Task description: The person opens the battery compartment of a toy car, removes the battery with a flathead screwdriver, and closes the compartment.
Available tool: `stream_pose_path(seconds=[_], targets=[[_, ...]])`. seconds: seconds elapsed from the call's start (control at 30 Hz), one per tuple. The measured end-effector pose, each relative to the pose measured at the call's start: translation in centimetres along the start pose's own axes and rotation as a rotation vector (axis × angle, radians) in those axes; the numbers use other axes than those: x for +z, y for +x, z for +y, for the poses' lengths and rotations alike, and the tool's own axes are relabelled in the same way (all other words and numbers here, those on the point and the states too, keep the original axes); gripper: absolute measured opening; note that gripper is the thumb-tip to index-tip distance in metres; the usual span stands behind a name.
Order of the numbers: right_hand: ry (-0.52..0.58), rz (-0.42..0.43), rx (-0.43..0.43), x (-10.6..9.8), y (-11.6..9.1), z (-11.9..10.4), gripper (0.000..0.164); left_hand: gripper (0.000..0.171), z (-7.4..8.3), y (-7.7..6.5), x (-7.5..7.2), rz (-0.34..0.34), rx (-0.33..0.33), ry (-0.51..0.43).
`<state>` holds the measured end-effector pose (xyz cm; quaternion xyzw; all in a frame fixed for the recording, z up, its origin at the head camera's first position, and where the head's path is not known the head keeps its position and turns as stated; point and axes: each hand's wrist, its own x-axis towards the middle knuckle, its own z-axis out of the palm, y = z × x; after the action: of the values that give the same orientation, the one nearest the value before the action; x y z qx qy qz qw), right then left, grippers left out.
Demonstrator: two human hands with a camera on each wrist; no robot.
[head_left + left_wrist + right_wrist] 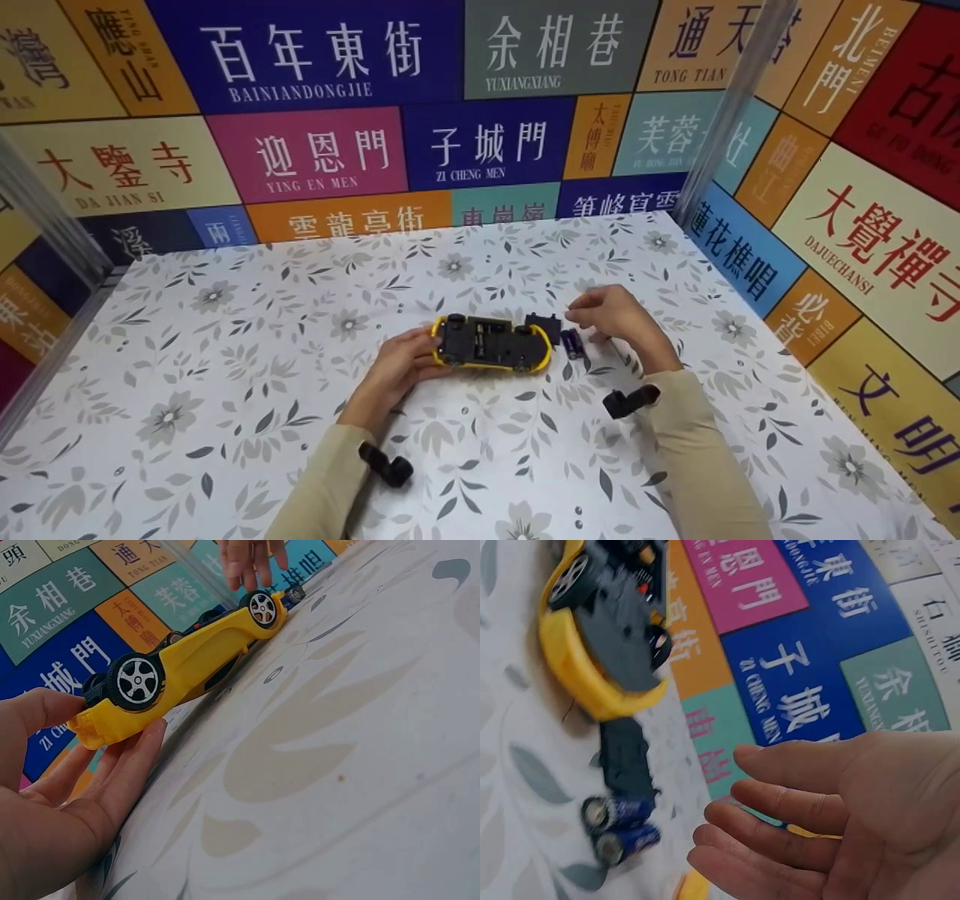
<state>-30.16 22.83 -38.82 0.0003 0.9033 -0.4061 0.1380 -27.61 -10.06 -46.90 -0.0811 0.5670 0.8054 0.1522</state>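
A yellow toy car [495, 343] lies upside down, its black underside and wheels facing up. My left hand [405, 358] holds it by one end, thumb on the underside and fingers below the yellow body, as the left wrist view [90, 787] shows. A recess is uncovered in the middle of the underside. Past the car's other end lies a flat black cover [625, 756]. Two dark blue batteries [622, 829] lie side by side against it. My right hand [615, 315] is just right of the batteries, fingers loosely bent, nothing between them.
A yellow object [695, 886] shows partly behind my right fingers, mostly hidden. The floral-patterned tabletop [300, 420] spreads around the hands. Panels with large lettering [315, 150] stand along the back and right edges. Black cameras are strapped to both wrists.
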Motion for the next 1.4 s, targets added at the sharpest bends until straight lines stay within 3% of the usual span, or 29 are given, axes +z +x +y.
stream_pose_path(seconds=[0.33,0.5,0.77,1.4], targets=[[-0.04,-0.038,-0.283,2.6,-2.8,-4.4,0.036,0.048,0.0,-0.1,-0.2,0.01,0.021,0.002],[-0.093,-0.059,-0.363,4.5,-3.1,-5.2,0.046,0.048,0.2,-0.1,0.1,0.005,0.026,-0.002],[-0.179,-0.087,-0.356,7.1,-2.4,-5.7,0.052,0.05,0.1,0.0,0.1,0.01,0.023,-0.004],[-0.378,-0.012,-0.335,9.8,-0.6,-6.7,0.049,0.049,-0.1,0.1,-0.2,-0.02,0.03,0.014]])
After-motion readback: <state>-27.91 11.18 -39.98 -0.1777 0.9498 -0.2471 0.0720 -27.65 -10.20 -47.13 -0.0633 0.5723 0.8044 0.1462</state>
